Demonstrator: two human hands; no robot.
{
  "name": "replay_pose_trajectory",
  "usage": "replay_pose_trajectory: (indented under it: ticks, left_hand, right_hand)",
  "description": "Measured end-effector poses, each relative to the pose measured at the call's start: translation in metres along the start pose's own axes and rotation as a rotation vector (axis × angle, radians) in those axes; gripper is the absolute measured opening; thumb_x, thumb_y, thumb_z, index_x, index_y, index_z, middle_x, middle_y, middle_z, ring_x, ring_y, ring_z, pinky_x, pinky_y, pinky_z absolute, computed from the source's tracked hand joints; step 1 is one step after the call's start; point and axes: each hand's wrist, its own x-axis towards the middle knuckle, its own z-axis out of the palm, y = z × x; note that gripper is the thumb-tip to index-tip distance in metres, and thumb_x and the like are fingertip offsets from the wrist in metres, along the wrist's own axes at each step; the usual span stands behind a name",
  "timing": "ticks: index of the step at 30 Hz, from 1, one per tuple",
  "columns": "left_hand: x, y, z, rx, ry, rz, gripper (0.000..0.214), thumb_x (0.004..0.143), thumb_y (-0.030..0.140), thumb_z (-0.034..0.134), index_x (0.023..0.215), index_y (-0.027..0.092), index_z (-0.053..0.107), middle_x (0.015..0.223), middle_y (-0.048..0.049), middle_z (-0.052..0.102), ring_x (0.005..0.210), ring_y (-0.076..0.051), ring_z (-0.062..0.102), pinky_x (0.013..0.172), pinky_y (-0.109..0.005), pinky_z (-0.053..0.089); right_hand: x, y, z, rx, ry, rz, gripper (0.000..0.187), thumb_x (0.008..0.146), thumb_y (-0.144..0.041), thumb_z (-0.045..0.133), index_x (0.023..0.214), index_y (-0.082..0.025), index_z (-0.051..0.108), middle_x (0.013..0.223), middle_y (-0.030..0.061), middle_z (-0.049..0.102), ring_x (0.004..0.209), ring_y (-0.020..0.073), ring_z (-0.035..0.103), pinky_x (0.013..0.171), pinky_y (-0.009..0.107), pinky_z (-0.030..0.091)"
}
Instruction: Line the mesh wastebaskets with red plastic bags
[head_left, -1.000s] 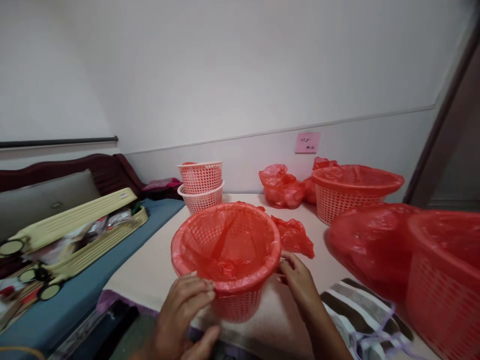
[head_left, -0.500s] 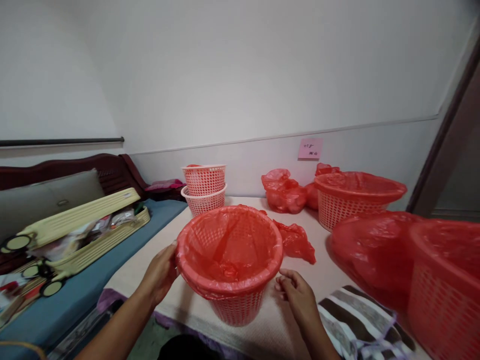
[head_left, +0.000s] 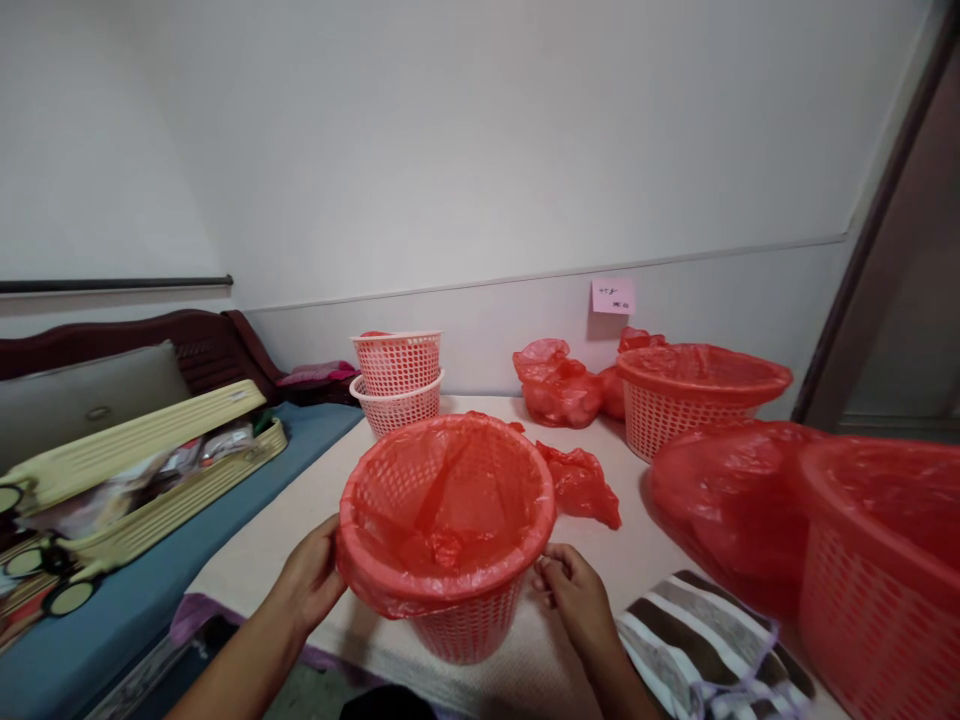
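Observation:
A pink mesh basket (head_left: 466,624) stands at the near edge of the table (head_left: 300,530), lined with a red plastic bag (head_left: 442,520) folded over its rim. My left hand (head_left: 309,580) grips the bag's folded edge on the left side of the rim. On the right side my right hand (head_left: 571,598) pinches the bag's edge just below the rim. A loose crumpled red bag (head_left: 577,482) lies behind the basket.
Two stacked pink baskets (head_left: 397,380) stand at the back, with crumpled red bags (head_left: 559,380) and a lined basket (head_left: 697,392) beside them. More lined baskets (head_left: 877,540) crowd the right. A striped cloth (head_left: 712,640) lies near right. An open yellow suitcase (head_left: 127,470) rests on the blue bed at left.
My left hand moved from the basket's front to its left rim. My right hand stayed at the right side of the rim. The view shifted slightly.

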Motion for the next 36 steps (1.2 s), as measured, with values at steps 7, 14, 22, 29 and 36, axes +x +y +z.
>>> replay_pose_trajectory:
  ticks: [7, 14, 22, 29, 36]
  left_hand:
    - [0.003, 0.002, -0.009, -0.04, 0.006, 0.018, 0.027, 0.084, 0.005, 0.047, 0.06, 0.014, 0.055, 0.04, 0.0051, 0.05, 0.029, -0.005, 0.042, 0.033, -0.014, 0.036]
    - [0.0, 0.018, 0.0, -0.122, -0.054, 0.061, 0.018, 0.086, 0.008, 0.048, 0.086, 0.011, 0.066, 0.073, -0.0073, 0.074, 0.061, -0.018, 0.07, 0.06, -0.03, 0.059]
    - [0.001, 0.017, -0.002, -0.173, -0.02, 0.055, 0.02, 0.082, 0.005, 0.048, 0.084, 0.01, 0.067, 0.069, -0.0066, 0.074, 0.059, -0.017, 0.07, 0.067, -0.03, 0.06]
    - [-0.026, 0.004, -0.005, -0.211, -0.074, 0.118, 0.024, 0.089, 0.006, 0.048, 0.102, 0.013, 0.067, 0.088, -0.0066, 0.076, 0.073, -0.015, 0.072, 0.069, -0.028, 0.061]
    - [-0.065, -0.014, -0.004, -0.025, -0.109, 0.042, 0.012, 0.081, 0.006, 0.064, 0.091, 0.012, 0.069, 0.076, -0.0048, 0.071, 0.062, -0.011, 0.067, 0.06, -0.021, 0.058]
  right_hand:
    - [0.005, 0.01, 0.003, -0.083, -0.037, -0.05, 0.027, 0.068, -0.041, 0.053, 0.082, -0.019, 0.059, 0.057, -0.0022, 0.057, 0.054, 0.0159, 0.054, 0.05, 0.027, 0.039]
    - [0.004, 0.01, 0.007, -0.103, -0.053, -0.059, 0.027, 0.069, -0.043, 0.052, 0.081, -0.019, 0.058, 0.059, -0.0011, 0.059, 0.054, 0.0167, 0.056, 0.05, 0.027, 0.04]
    - [0.005, 0.015, 0.003, -0.163, -0.044, -0.067, 0.027, 0.068, -0.042, 0.05, 0.081, -0.02, 0.058, 0.061, -0.0004, 0.06, 0.055, 0.017, 0.057, 0.05, 0.027, 0.042]
    - [0.004, 0.018, -0.001, -0.198, -0.046, -0.087, 0.024, 0.07, -0.041, 0.046, 0.08, -0.021, 0.056, 0.06, -0.0019, 0.057, 0.054, 0.0161, 0.057, 0.05, 0.027, 0.042]
    - [0.006, 0.021, -0.002, -0.256, -0.039, -0.102, 0.025, 0.071, -0.039, 0.047, 0.082, -0.02, 0.059, 0.063, 0.0003, 0.062, 0.057, 0.0175, 0.06, 0.054, 0.028, 0.044]
